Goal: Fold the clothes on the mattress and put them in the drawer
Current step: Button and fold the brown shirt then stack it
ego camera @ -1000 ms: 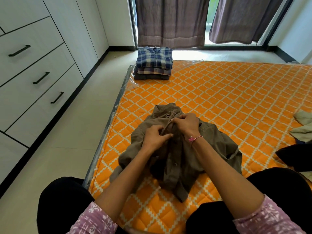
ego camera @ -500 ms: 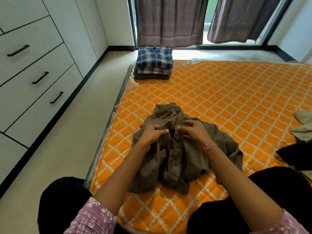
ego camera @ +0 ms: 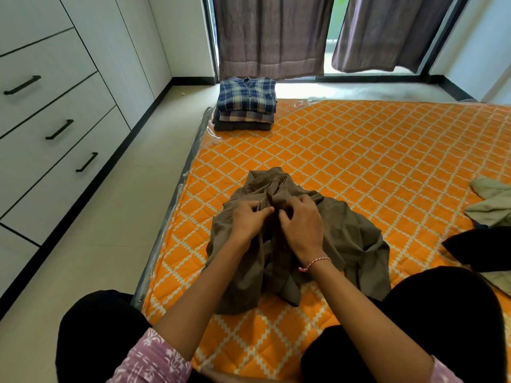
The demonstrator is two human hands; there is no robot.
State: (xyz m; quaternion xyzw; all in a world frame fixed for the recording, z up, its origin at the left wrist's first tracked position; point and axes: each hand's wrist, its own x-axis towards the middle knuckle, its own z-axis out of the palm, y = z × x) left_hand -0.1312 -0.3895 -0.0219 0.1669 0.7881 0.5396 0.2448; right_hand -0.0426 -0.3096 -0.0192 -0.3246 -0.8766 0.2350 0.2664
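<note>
Pinching the crumpled olive-brown cotton shirt [ego camera: 345, 239] placket: left hand [ego camera: 250, 221] and right hand [ego camera: 300, 229], fingertips nearly touching; folded plaid stack [ego camera: 246, 103] well beyond both.

Left hand [ego camera: 249, 222] and right hand [ego camera: 300, 230] together, fingers curled, pinching.

Bedroom: floor mattress [ego camera: 359, 150], drawers [ego camera: 49, 125], curtains [ego camera: 271, 34].

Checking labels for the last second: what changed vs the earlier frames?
Both hands, left hand and right hand, shifted along the front placket of the brown shirt, first toward the person, then back up toward the collar, keeping their pinch on it. The folded shirt stack, mattress and drawers are unchanged.
</note>
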